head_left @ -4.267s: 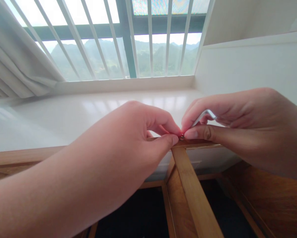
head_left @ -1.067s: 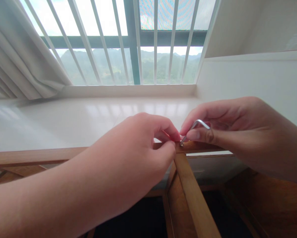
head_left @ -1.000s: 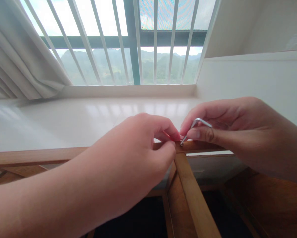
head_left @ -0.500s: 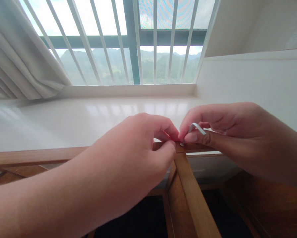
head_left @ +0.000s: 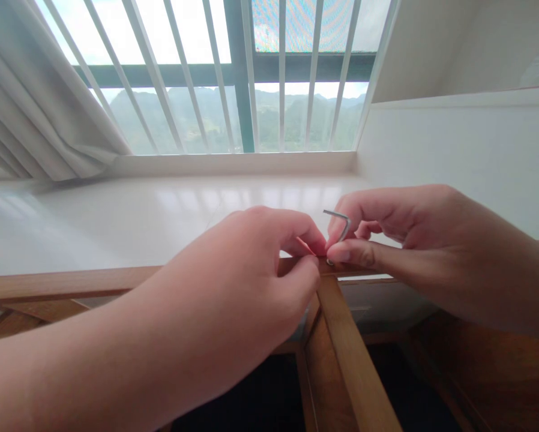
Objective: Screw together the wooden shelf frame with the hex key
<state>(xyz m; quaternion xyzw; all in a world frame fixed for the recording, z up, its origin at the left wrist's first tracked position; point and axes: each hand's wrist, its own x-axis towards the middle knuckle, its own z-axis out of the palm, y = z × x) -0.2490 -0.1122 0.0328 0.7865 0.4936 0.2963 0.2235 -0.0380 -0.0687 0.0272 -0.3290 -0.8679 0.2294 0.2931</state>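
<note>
Between thumb and fingertips, my right hand [head_left: 400, 225] pinches a small bent metal hex key [head_left: 340, 217], its short arm pointing up and to the left. Just below those fingertips, a shiny screw head [head_left: 329, 262] shows at the top of the wooden rail [head_left: 93, 281]. My left hand [head_left: 269, 258] is curled over the same rail, thumb on the near side and fingers on the far side, right beside the screw. Its fingertips nearly touch those of the right hand. A wooden crosspiece [head_left: 355, 354] joins the rail under the hands.
Behind the rail lies a glossy white sill [head_left: 116, 210], with a barred window [head_left: 237, 78] above it. A grey curtain [head_left: 39, 96] hangs at the left. A white wall panel [head_left: 458, 144] rises at the right. Dark wooden compartments [head_left: 490, 372] lie below the rail.
The hex key has turned in my right fingers: its bent arm pointed right and now points left. My right fingers shifted slightly; the left hand has stayed in place.
</note>
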